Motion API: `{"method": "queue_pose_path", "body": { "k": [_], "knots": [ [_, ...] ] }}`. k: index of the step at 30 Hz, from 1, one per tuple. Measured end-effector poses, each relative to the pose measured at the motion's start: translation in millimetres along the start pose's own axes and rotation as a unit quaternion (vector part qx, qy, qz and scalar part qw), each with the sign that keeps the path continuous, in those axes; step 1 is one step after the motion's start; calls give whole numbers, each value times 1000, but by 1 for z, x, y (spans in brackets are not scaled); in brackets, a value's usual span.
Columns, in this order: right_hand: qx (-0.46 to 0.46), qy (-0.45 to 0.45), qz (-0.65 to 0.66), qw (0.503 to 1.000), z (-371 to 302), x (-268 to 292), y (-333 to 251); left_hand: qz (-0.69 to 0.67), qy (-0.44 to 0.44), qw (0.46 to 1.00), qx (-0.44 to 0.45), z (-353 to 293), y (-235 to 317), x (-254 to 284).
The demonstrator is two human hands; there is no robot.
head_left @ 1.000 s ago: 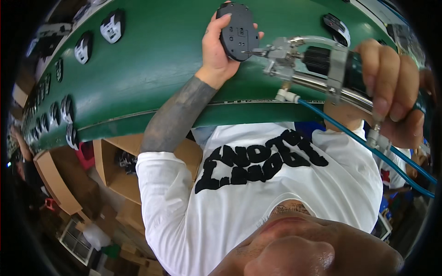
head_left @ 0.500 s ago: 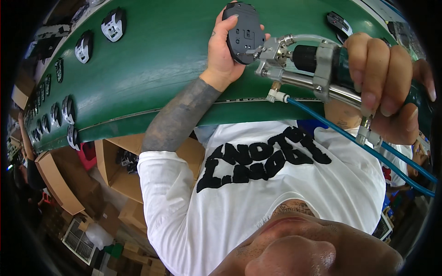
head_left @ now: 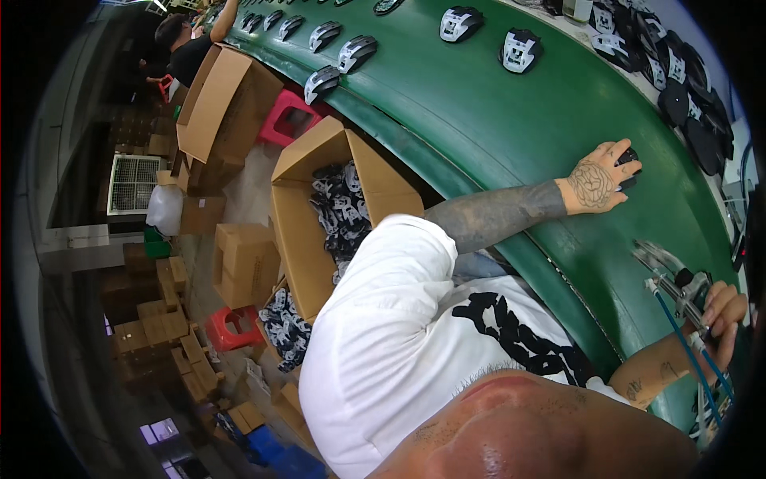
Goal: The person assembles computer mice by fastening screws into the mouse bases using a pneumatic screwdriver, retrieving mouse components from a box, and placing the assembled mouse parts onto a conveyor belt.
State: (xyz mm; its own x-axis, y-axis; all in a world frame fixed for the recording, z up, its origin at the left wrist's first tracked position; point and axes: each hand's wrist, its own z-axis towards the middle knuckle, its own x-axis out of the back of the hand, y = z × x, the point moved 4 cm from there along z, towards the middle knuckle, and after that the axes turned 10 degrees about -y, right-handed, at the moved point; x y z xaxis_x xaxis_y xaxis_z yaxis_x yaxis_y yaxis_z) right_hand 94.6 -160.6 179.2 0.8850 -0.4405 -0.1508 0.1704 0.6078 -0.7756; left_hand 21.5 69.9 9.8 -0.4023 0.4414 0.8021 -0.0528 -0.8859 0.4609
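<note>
My left hand reaches over the green table, back of the hand up, its fingers curled round a dark computer mouse. That mouse is mostly hidden under the fingers and seems to rest on the table. My right hand grips a power screwdriver with a metal nose and blue hoses. Its tip points toward the table and is apart from the mouse. Nearer the far edge lie a white-and-black mouse shell and another such shell.
The green table bears a row of mouse shells at its left. A pile of shells lines the far ledge. Beside me stand an open carton of parts, a red stool and several boxes. Another person sits farther along.
The view has swung to the left. My left hand has carried the mouse away from the screwdriver tip and turned back-up over the table. My right hand still holds the screwdriver.
</note>
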Motion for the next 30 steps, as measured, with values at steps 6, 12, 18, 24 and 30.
{"method": "queue_pose_path", "body": {
  "k": [6, 12, 18, 24, 30],
  "knots": [
    [-8, 19, -29, 999, 5, -9, -16, -42, 24, 999, 7, 9, 6, -3],
    [-11, -57, 72, 996, 10, 4, -15, -326, -57, 940, 84, 22, 7, 16],
    [47, 48, -12, 998, 28, -37, -16, 112, 141, 983, 30, 50, -89, 77],
    [15, 52, -38, 998, 30, -40, -10, 196, 25, 939, 282, 41, -215, 100],
    [-7, 76, -93, 993, 24, -15, -7, 156, -86, 967, 180, 47, -167, 97]
  ]
}}
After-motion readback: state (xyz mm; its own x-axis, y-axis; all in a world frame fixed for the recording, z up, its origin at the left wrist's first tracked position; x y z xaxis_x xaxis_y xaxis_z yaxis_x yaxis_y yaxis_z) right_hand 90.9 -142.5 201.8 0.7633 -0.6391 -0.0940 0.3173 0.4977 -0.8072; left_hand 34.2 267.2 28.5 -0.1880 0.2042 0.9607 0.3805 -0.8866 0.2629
